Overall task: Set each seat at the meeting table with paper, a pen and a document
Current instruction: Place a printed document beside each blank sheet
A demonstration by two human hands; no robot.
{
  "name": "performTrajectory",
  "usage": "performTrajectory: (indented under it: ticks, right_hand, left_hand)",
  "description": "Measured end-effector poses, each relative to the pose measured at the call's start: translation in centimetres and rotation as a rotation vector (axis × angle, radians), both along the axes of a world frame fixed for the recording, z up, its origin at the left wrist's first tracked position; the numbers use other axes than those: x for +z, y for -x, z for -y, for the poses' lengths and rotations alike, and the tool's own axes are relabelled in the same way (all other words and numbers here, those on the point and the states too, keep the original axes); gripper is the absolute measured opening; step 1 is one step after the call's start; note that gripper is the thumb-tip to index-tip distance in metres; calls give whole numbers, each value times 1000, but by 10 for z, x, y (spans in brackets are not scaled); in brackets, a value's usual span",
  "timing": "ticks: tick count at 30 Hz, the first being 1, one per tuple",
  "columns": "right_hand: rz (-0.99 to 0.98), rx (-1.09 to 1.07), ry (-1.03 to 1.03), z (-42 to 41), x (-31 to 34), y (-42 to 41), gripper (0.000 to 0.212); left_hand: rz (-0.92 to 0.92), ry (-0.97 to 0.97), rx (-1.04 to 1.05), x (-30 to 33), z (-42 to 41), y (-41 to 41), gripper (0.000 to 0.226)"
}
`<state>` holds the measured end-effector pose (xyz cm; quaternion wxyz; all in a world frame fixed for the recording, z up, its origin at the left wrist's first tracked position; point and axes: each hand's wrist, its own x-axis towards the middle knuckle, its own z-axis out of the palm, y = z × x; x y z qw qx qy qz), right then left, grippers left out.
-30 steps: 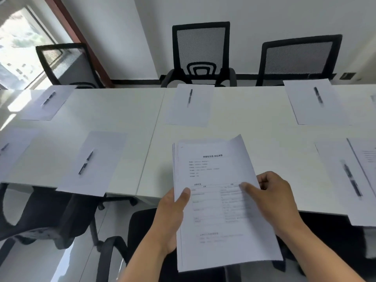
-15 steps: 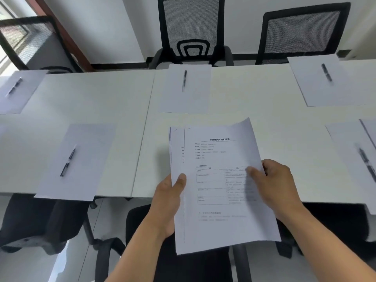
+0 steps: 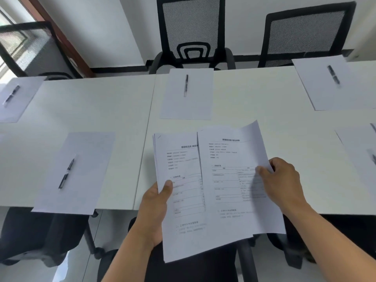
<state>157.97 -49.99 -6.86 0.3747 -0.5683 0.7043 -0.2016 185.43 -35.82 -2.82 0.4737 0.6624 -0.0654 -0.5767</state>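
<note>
Paper fills both hands: the left hand (image 3: 156, 208) grips the stack of documents (image 3: 183, 200) at its left edge, thumb curled over the top page and fingers hidden beneath, which steadies the pile so that one copy can be slid free. Just to its right, the right hand (image 3: 282, 184) pinches the top document (image 3: 234, 180) at its right edge, thumb on the printed face and fingers curled behind; this sheet sits offset to the right of the stack and overlaps it, probably being peeled off for the seat in front. Both are held over the near edge of the white surface (image 3: 91, 110), above a dark chair. Around them the seats are set with a blank sheet and a pen on top: the near-left sheet (image 3: 81, 180) with its pen (image 3: 66, 174), the far-middle sheet (image 3: 189, 102) with its pen (image 3: 186, 85), and further sets far left, far right and near right, the last cut off by the frame. No printed document shows on the near-left or far sheets, so handing these out looks like the remaining step.
</note>
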Motion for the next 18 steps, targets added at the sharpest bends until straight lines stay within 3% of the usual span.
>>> performTrajectory:
  ticks: [18]
  right_hand:
    - [-147, -48, 17, 17, -25, 18, 39]
  left_hand:
    - [4, 24, 93, -2, -13, -23, 28]
